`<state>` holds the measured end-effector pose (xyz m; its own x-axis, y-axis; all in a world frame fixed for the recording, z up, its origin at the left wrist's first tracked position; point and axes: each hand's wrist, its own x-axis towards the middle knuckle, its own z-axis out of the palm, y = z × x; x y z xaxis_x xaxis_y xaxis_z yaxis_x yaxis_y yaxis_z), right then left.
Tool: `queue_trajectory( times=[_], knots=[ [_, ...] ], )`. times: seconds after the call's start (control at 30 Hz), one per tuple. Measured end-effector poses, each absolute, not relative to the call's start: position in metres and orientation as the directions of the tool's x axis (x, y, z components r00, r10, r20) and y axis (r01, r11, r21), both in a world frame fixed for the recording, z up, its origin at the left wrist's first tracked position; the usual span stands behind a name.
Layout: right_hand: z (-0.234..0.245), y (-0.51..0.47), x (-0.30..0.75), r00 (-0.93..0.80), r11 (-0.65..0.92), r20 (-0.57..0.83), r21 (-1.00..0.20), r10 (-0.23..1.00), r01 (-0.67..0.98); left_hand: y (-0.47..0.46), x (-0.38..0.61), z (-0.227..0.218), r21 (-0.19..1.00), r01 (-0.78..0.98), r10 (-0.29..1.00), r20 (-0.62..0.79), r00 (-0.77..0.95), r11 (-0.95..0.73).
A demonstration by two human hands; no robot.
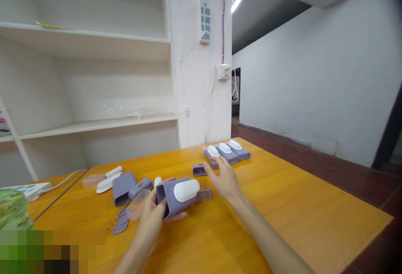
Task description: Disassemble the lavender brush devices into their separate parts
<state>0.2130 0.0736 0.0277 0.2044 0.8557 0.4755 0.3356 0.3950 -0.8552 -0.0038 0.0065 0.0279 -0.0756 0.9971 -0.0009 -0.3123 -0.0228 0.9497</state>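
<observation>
My left hand (153,209) is wrapped round a purple plastic casing (172,190), a hollow box with a white ribbed oval piece (186,190) on its upper face. The casing's open end points left. My right hand (224,179) is over the table with its fingers apart and holds nothing visible. One fingertip is close to a small purple cap (199,169); whether they touch I cannot tell. A thin coil spring (203,182) shows just below that cap, and a flat purple plate (204,195) lies beside the held casing.
Three purple casings with white ovals (224,148) lie in a row at the back right. Left are another casing (124,186), a purple cap (140,187), a purple plate (121,222), clear covers (138,207) and white parts (108,183). A power strip (34,191) and shelves (94,127) stand further left.
</observation>
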Motion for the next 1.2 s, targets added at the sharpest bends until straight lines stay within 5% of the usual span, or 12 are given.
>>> queue_trajectory(
  times=[0.1, 0.23, 0.37, 0.63, 0.93, 1.2],
  knots=[
    [0.033, 0.054, 0.193, -0.014, 0.521, 0.576, -0.728, 0.817, 0.446, 0.008, 0.005, 0.022, 0.952, -0.281, 0.991, 0.103, -0.081, -0.122],
    [0.03, 0.036, 0.172, -0.181, 0.534, 0.521, -0.682, 0.834, 0.5, 0.009, 0.01, 0.016, 0.932, -0.164, 0.936, 0.292, -0.196, -0.325],
    [0.023, 0.034, 0.166, -0.187, 0.531, 0.508, -0.706, 0.841, 0.469, 0.011, 0.009, 0.016, 0.908, -0.04, 0.874, 0.388, -0.293, -0.417],
    [0.012, 0.043, 0.166, -0.204, 0.542, 0.505, -0.743, 0.839, 0.392, 0.011, 0.007, 0.016, 0.894, -0.02, 0.877, 0.435, -0.202, -0.448],
    [0.012, 0.045, 0.17, -0.28, 0.269, 0.236, -0.959, 0.93, 0.085, 0.008, 0.006, 0.017, 0.886, 0.087, 0.874, 0.464, -0.145, -0.456],
    [0.01, 0.044, 0.161, -0.209, 0.414, 0.373, -0.886, 0.904, 0.208, 0.013, -0.002, 0.013, 0.861, 0.134, 0.858, 0.505, -0.097, -0.491]
  ],
)
